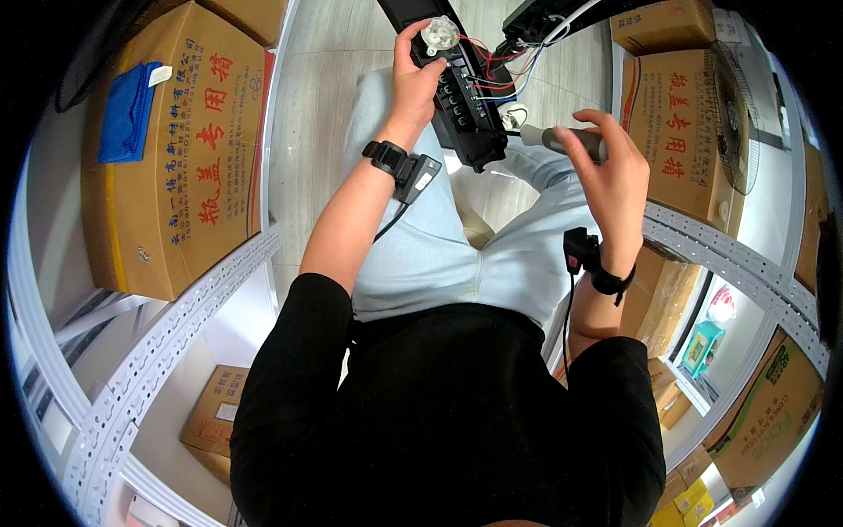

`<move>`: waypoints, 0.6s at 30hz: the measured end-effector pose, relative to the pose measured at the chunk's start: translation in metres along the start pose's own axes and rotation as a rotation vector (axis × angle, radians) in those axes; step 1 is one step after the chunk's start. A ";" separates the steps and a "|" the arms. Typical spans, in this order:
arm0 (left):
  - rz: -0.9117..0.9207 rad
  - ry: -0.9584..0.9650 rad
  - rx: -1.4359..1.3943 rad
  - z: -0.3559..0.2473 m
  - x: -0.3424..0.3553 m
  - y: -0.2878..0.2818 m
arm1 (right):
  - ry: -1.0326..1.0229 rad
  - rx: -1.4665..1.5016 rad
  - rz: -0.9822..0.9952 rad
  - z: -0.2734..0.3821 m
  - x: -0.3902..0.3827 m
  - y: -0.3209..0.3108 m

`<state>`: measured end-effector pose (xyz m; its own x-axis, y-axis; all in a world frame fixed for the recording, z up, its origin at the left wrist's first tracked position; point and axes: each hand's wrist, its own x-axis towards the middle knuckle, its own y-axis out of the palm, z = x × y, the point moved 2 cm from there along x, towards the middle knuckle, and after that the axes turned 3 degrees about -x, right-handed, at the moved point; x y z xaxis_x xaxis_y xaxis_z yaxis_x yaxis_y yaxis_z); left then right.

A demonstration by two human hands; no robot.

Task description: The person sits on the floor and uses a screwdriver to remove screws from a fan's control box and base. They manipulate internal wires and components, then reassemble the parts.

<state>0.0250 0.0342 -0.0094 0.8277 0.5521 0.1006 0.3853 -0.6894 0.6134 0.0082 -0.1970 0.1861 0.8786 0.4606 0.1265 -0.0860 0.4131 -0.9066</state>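
A long black plastic housing with rows of small round and square fittings lies tilted above my knees. My left hand grips its left edge, thumb on top and a finger against a clear round plastic part near the far end. My right hand holds a screwdriver by its grey handle, the fingers partly bent round it. The screwdriver's shaft points left toward the housing's right side; I cannot tell whether its tip touches. Red, blue and black wires run from the housing to the right.
A second black part with a thick white cable stands at the far right. Cardboard boxes fill metal shelves on both sides. A blue cloth hangs on the left box. A round fan guard leans at the right.
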 end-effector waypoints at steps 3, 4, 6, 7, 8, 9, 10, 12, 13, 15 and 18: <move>-0.018 0.010 0.000 -0.001 0.000 0.000 | 0.029 0.018 -0.034 0.001 0.001 -0.002; -0.026 0.007 -0.009 -0.002 -0.001 0.001 | 0.016 0.057 -0.047 0.002 0.000 -0.003; -0.034 0.004 -0.031 -0.004 -0.001 0.002 | -0.051 0.268 -0.074 0.001 -0.001 -0.003; -0.033 0.004 -0.047 -0.005 -0.001 0.002 | -0.085 0.369 -0.090 0.000 -0.002 -0.004; -0.033 0.004 -0.064 -0.005 -0.001 0.003 | -0.099 0.342 -0.081 -0.002 -0.003 -0.005; -0.036 0.002 -0.065 -0.005 -0.001 0.003 | -0.113 0.315 -0.073 -0.005 -0.004 -0.007; -0.039 0.000 -0.065 -0.005 -0.001 0.003 | -0.126 0.290 -0.064 -0.005 -0.004 -0.008; -0.032 -0.004 -0.045 -0.005 -0.001 0.003 | -0.024 0.126 -0.033 -0.001 -0.005 -0.010; -0.023 -0.003 -0.026 -0.005 -0.001 0.002 | 0.025 0.046 -0.018 0.002 -0.004 -0.011; -0.015 -0.004 -0.020 -0.004 -0.001 0.001 | 0.119 -0.066 0.004 0.002 -0.002 -0.008; -0.022 -0.002 -0.058 -0.006 -0.002 0.003 | 0.121 0.009 -0.007 0.002 -0.002 -0.010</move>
<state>0.0225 0.0338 -0.0030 0.8203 0.5656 0.0851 0.3788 -0.6486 0.6601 0.0067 -0.2006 0.1952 0.9293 0.3599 0.0832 -0.0831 0.4231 -0.9023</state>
